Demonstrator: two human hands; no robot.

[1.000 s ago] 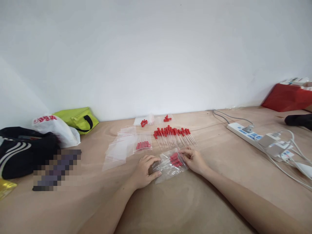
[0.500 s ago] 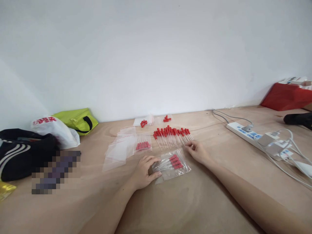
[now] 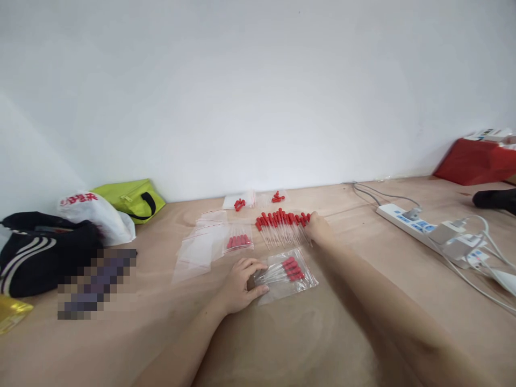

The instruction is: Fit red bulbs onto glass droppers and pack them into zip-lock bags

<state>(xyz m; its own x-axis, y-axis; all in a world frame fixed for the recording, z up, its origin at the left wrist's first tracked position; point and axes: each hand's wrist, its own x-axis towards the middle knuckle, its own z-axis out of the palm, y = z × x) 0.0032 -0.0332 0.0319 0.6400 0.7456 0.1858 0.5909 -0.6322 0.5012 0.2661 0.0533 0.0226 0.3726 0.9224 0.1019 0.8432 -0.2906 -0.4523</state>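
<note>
Small droppers (image 3: 278, 228) with red rubber bulbs and thin clear stems lie in a row on the table, bulbs away from me. At the row's right end, my right hand (image 3: 319, 230) has its fingers closed around the droppers there; its fingertips are partly hidden. Nearer me lies a clear zip bag (image 3: 278, 293) with several droppers in it, their red bulbs toward its red-lined right end. My left hand (image 3: 242, 285) grips that bag's left end, thumb at the near corner and fingers at the far one.
Left of the row lie another filled bag (image 3: 237, 242) and overlapping flat zip bags (image 3: 197, 244). Two bags with red bulbs (image 3: 239, 205) are by the wall. A power strip (image 3: 407, 223) with cables stands right; a black bag (image 3: 44, 258) and a lime-green bag (image 3: 129, 199) sit left.
My right hand has moved forward from beside the bag's far right corner onto the right end of the dropper row. My left hand and the bag under it have stayed put.
</note>
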